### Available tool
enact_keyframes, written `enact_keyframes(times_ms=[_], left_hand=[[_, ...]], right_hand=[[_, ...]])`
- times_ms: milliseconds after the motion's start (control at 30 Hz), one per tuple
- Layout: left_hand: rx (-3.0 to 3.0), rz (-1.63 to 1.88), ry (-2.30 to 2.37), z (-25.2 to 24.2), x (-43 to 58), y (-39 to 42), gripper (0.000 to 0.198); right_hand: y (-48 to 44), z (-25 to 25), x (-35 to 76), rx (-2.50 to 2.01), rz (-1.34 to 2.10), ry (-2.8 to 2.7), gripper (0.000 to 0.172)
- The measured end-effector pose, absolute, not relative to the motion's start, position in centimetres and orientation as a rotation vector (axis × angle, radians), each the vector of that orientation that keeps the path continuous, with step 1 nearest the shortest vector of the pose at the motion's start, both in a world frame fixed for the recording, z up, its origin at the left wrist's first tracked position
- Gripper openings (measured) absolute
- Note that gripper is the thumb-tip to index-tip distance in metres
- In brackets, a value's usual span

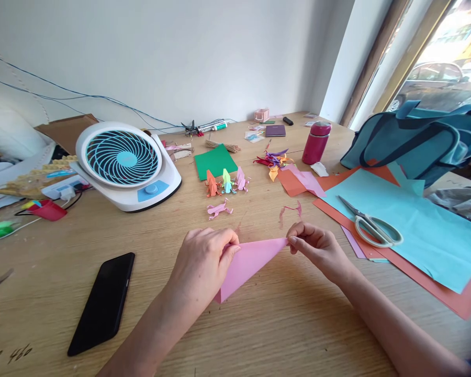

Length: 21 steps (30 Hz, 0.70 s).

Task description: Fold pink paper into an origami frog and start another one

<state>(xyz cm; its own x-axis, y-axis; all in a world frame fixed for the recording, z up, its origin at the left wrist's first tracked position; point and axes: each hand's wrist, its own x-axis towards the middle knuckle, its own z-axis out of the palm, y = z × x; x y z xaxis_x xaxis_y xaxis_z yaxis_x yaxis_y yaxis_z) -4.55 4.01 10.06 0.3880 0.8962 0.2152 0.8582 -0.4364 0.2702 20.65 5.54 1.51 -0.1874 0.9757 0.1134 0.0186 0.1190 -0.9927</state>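
A pink sheet of paper (249, 262), folded into a triangle, lies on the wooden table (259, 324) between my hands. My left hand (202, 262) pinches its left corner with closed fingers. My right hand (317, 248) pinches the right tip between thumb and fingers. Just beyond the hands lies a small pink folded figure (219, 209), and behind it stand orange (211, 184), green-blue (227, 182) and pink (241, 179) folded figures.
A black phone (102, 302) lies at the left front. A white fan (125, 163) stands at the back left. Scissors (372, 224) rest on light blue paper (416, 230) over orange sheets at the right. A red bottle (316, 142), green paper (215, 160) and a blue bag (424, 139) sit further back.
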Motion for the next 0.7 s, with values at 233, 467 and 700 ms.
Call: enact_keyframes(times_ms=[233,467,700], left_hand=[[2.526,0.16,1.608,9.7,-4.7,4.7,0.018],[2.466,0.041,1.521,7.0,-3.9,5.7,0.019],[2.498,-0.072,1.582,4.6,-3.4,6.0,0.016]], right_hand=[[5.0,2.2,20.9,-1.313,1.092,-1.979,0.013],[4.5,1.6,20.5,-1.485,0.892,-2.19,0.013],[4.0,2.1,19.7,-1.667,0.666,-2.298,0.017]])
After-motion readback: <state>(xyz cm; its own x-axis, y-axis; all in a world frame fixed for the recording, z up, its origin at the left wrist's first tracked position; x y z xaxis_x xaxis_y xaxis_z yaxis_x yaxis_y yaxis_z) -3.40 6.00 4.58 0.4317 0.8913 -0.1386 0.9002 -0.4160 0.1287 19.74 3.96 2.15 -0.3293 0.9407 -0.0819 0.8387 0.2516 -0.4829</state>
